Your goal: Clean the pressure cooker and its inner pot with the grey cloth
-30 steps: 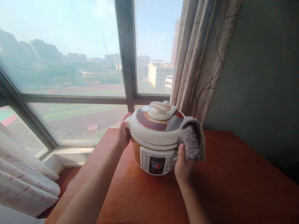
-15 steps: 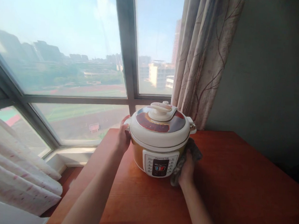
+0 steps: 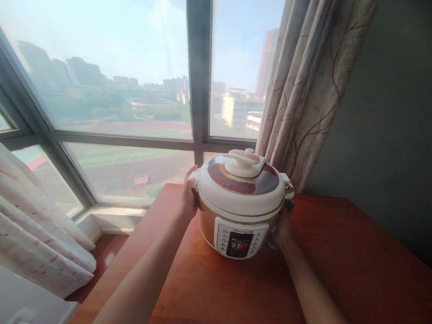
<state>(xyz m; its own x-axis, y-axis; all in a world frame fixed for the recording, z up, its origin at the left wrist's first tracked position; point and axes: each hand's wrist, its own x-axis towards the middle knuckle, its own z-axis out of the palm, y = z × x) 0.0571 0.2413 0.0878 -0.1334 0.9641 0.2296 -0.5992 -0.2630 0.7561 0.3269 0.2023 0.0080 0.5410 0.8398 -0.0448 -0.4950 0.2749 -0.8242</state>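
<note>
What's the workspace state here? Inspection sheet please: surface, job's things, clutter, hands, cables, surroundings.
Surface: reddish wooden table, glossy, no spills seen.
Job's things: electric pressure cooker upright near the table's far edge, lid on, control panel facing the camera; grey cloth pressed to its right side, mostly hidden.
Clutter: nothing seen.
Hands: left hand flat against the cooker's left side under the lid rim; right hand against the right side, over the cloth.
Cables: nothing seen; any cooker cord is out of sight.
Surroundings: large window behind, patterned curtain at right, dark wall, pale fabric lower left.
</note>
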